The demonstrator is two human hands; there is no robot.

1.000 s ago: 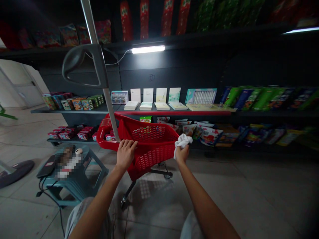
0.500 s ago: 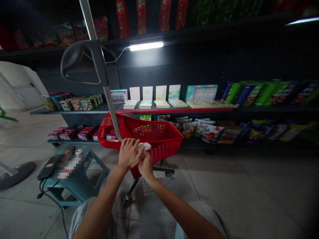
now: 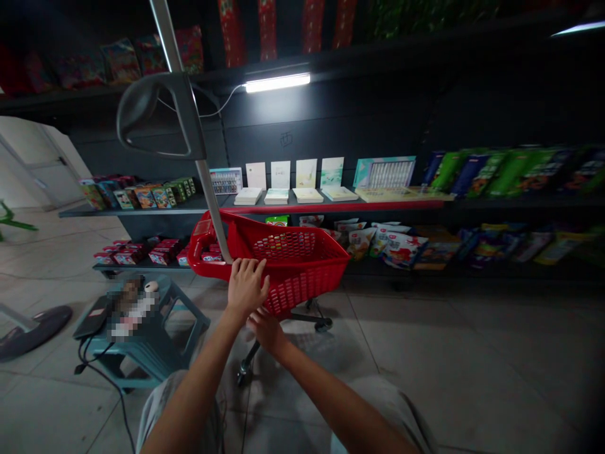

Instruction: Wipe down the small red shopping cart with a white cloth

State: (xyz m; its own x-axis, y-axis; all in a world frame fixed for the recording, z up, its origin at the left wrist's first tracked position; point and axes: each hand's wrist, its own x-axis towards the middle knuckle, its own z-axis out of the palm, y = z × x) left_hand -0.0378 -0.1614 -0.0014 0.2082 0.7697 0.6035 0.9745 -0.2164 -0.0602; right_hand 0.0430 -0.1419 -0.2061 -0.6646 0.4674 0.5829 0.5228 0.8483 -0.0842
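A small red plastic shopping cart [image 3: 307,261] stands on the tiled floor in front of me. A metal pole [image 3: 212,202] with a grey handle [image 3: 186,120] rises from its rear. My left hand [image 3: 244,287] grips the near rim of the red basket, fingers curled over the edge. Just below it, my right hand [image 3: 265,329] is pressed against the basket's lower near side with its fingers curled. What it holds is hidden, and no white cloth shows.
Dark shop shelves [image 3: 331,207] with notebooks, boxes and snack bags run behind the cart under a strip light [image 3: 278,82]. To my left, a teal plastic stool [image 3: 158,337] carries a phone and cable. A fan base [image 3: 33,323] lies at the far left.
My right hand, holding a white cloth at the basket's right corner a second ago, swept left along the rim and dropped below my left hand; the cloth is out of sight. The cart shifted slightly.
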